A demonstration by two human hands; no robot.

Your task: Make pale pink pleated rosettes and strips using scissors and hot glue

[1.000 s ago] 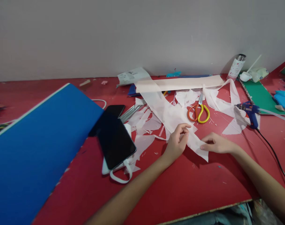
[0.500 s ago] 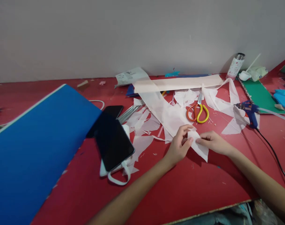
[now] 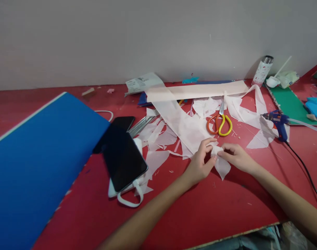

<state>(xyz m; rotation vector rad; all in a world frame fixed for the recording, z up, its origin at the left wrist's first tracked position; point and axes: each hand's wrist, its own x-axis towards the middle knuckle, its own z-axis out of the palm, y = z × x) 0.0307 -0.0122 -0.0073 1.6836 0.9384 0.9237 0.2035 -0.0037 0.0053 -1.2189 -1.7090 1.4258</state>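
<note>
Between my two hands is a small white piece of thin paper or fabric [image 3: 223, 168], its top bunched and its pointed lower end hanging free. My left hand [image 3: 202, 162] pinches its upper left edge between thumb and fingers. On the opposite side my right hand [image 3: 235, 157] grips the same piece near its top. Just beyond the hands lie scissors [image 3: 225, 125] with one orange and one yellow handle. A long strip of the pale material [image 3: 174, 118] runs behind my left hand.
A blue board [image 3: 51, 156] covers the left, beside a dark phone [image 3: 125, 158] on a white power bank with a cable. To the right lie a blue glue gun [image 3: 279, 123], its black cord and a green board [image 3: 296, 104]. A white tumbler [image 3: 262, 71] stands by the wall.
The white piece has gone from spread fairly flat to gathered at its top, with its tip hanging down. Both hands stay nearly in place; the view has shifted slightly.
</note>
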